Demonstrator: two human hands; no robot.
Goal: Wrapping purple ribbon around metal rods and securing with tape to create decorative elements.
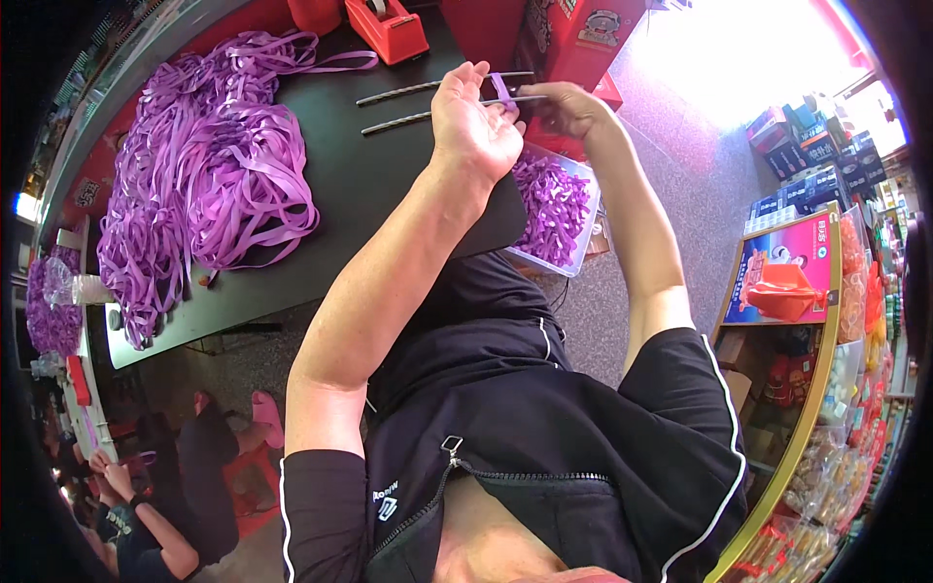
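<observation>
Two thin twisted metal rods stick out side by side over the black tabletop, pointing right. A short band of purple ribbon lies across them near their right ends. My left hand is palm up over the rods, its fingers curled in at the ribbon. At the rod tips, my right hand bends its fingers inward; they are shaded and partly hidden, so what they grip is unclear. Below my hands stands a clear plastic bin full of small purple ribbon pieces.
A large heap of loose purple ribbon covers the left of the black table. A red tape dispenser stands at its far edge. Another person works at lower left. A goods-filled display case is at right.
</observation>
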